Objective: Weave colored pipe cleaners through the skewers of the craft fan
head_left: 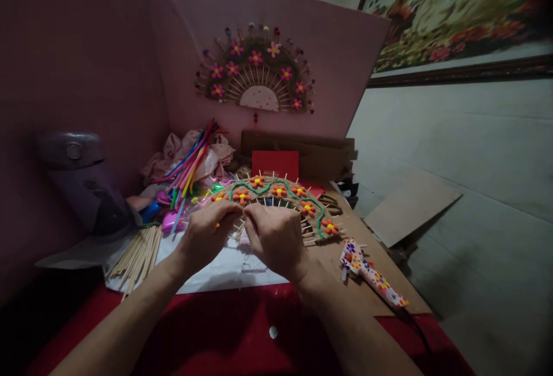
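Observation:
My left hand and my right hand are close together over the white paper, fingers pinched. What the fingertips hold is too small to make out. A bit of orange shows at the left hand. Just behind both hands lies a half-round fan of sticks and twine, with orange flowers and a wavy green strip on it. The hands hide part of its lower left edge.
Wooden sticks and a large flask are at the left, near colourful pipe cleaners. A flower-patterned glue gun lies on cardboard at the right. A finished fan hangs behind.

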The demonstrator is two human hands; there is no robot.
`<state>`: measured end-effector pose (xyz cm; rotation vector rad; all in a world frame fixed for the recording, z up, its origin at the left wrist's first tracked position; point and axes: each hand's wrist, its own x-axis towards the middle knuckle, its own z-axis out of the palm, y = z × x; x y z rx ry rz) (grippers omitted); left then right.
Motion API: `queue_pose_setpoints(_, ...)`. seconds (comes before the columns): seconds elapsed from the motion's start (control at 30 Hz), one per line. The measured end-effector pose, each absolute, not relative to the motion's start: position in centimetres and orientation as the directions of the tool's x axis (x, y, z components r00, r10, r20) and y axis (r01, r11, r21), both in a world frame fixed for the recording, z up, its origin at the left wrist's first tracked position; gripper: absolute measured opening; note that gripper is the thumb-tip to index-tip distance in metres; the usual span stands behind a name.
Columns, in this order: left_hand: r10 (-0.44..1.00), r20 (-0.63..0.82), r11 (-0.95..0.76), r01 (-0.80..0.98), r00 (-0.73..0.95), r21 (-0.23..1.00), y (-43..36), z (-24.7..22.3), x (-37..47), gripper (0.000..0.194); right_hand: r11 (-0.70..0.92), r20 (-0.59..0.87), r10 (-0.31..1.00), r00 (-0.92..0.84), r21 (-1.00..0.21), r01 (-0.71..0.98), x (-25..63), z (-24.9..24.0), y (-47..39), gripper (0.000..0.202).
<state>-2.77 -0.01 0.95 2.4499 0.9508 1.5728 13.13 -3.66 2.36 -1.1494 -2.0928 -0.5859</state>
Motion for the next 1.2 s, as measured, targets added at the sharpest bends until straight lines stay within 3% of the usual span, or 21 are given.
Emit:
queue_pose_setpoints(0.17, 0.714, 0.627, -0.698, 0.370, 0.310, 0.612, 0.2, 0.6, -2.5, 0.009, 0.539, 0.699, 0.534, -0.475, 0.151, 0.829, 13.6, 2.3, -3.0, 0.015)
queue_pose_setpoints(0.27, 0.815, 0.510, -0.568, 0.211, 0.275, 0.795, 0.2, 0.4, -2.1, 0.009, 0.557, 0.698, 0.512, -0.500, 0.173, 0.812, 13.6, 2.1, -2.8, 0.016)
queue_pose_setpoints(0.37, 0.874, 0.429, -0.455, 0.075, 0.227, 0.887, 0.1, 0.1, -1.8, 0.010, 0.567, 0.724, 0.491, -0.484, 0.156, 0.809, 13.5, 1.6, -2.6, 0.016)
queue_pose_setpoints(0.47, 0.852, 0.469, -0.508, 0.150, 0.232, 0.848, 0.3, -0.2, -1.9, 0.009, 0.577, 0.746, 0.466, -0.475, 0.151, 0.803, 13.5, 1.1, -2.6, 0.016)
queue_pose_setpoints(0.63, 0.672, 0.681, -0.727, 0.430, 0.289, 0.535, 0.4, -0.1, -2.4, 0.012, 0.567, 0.749, 0.460, -0.477, 0.166, 0.807, 13.6, 0.7, -2.7, 0.016)
queue_pose_setpoints(0.73, 0.670, 0.697, -0.727, 0.415, 0.256, 0.547, 0.1, -0.1, -2.3, 0.013, 0.558, 0.758, 0.462, -0.460, 0.154, 0.815, 13.3, 0.5, -2.9, 0.018)
queue_pose_setpoints(0.8, 0.746, 0.642, -0.660, 0.324, 0.178, 0.678, -0.2, 0.0, -1.9, 0.011, 0.569, 0.772, 0.466, -0.432, 0.113, 0.815, 13.1, 0.4, -3.0, 0.019)
queue_pose_setpoints(0.93, 0.908, 0.413, -0.411, -0.042, 0.069, 0.910, -0.6, 0.0, -1.1, 0.006, 0.590, 0.794, 0.475, -0.379, 0.032, 0.807, 12.3, -0.1, -3.3, 0.017)
queue_pose_setpoints(1.2, 0.994, 0.058, -0.013, -0.436, 0.090, 0.900, -1.1, 0.1, -0.4, 0.025, 0.525, 0.823, 0.373, -0.428, 0.193, 0.829, 11.5, -1.3, -3.0, 0.022)
